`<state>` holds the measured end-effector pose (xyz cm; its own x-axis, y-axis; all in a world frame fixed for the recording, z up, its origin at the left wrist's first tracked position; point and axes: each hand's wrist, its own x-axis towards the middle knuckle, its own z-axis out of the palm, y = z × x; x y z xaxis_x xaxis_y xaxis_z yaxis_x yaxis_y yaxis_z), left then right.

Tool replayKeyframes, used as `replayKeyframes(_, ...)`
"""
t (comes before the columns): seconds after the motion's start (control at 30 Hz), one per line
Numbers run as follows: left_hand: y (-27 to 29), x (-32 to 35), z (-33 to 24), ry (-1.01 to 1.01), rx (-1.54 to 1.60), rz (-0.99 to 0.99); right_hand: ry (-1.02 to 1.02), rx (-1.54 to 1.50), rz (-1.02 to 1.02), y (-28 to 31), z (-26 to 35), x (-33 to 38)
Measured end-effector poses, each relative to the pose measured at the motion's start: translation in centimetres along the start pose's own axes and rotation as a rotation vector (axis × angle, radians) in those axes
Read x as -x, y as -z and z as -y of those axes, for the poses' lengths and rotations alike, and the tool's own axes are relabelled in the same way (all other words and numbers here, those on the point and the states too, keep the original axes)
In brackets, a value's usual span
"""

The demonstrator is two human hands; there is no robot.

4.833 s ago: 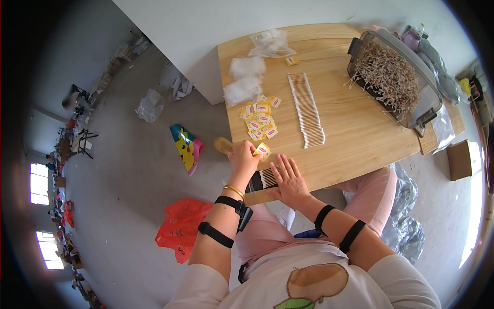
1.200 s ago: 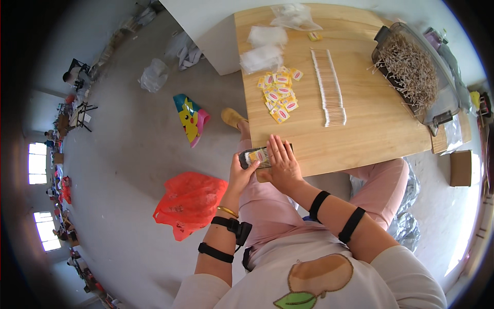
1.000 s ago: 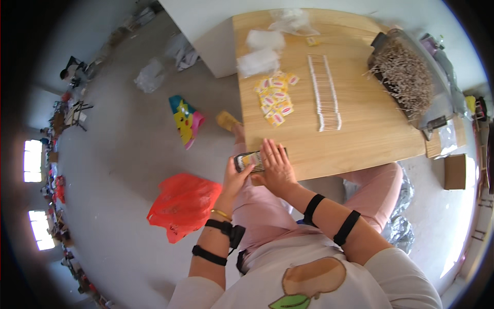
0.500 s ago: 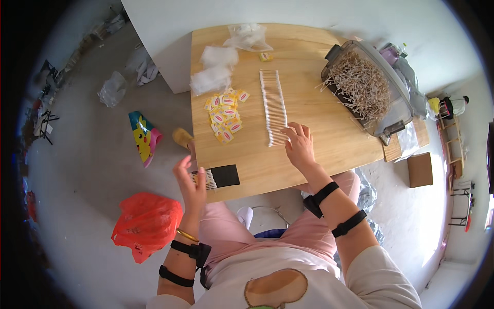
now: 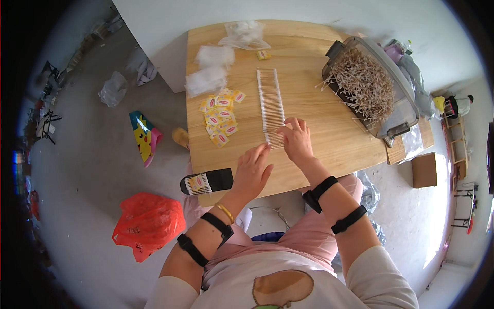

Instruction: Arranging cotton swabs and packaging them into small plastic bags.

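Observation:
A long row of cotton swabs (image 5: 270, 98) lies side by side on the wooden table, running from the far side toward me. At its near end is my left hand (image 5: 250, 172), open, with fingers stretched out and their tips by the swabs' left ends. My right hand (image 5: 297, 140) rests over the row's right edge, fingers bent and slightly apart, the tips on or just above the swabs; contact is hard to make out. Left of my left hand, a black holder (image 5: 221, 179) sits at the table's edge, bearing a small bundle of swabs (image 5: 198, 183) with a yellow-and-white card on it.
Yellow-and-white cards (image 5: 221, 118) are heaped left of the row. Beyond them lie clear plastic bags (image 5: 207, 81). A grey bin (image 5: 406, 110) full of loose swabs (image 5: 363, 85) stands at the right. A red plastic bag (image 5: 146, 224) is at the lower left.
My left hand has moved right, from the black holder to the near end of the swab row, uncovering the bundle. My right hand has shifted slightly along the row's edge.

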<state>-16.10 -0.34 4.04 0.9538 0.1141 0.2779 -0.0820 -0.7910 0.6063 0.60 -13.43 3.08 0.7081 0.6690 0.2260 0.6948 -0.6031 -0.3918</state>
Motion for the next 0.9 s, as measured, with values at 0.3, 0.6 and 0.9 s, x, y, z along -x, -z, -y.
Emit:
replayKeyframes(0.3,-4.1,-2.5,0.6,0.022,-0.375,0.089,0.008,-0.035,-0.033,-0.5,0.7,1.0)
replayKeyframes(0.6,-3.5,0.2,0.4,-0.006,-0.416,0.198,-0.116,-0.259,-0.059,-0.5,0.9,3.2)
replayKeyframes(0.9,-3.7,0.3,0.5,-0.005,-0.427,0.199,-0.037,-0.037,-0.059,-0.7,-1.4,1.7)
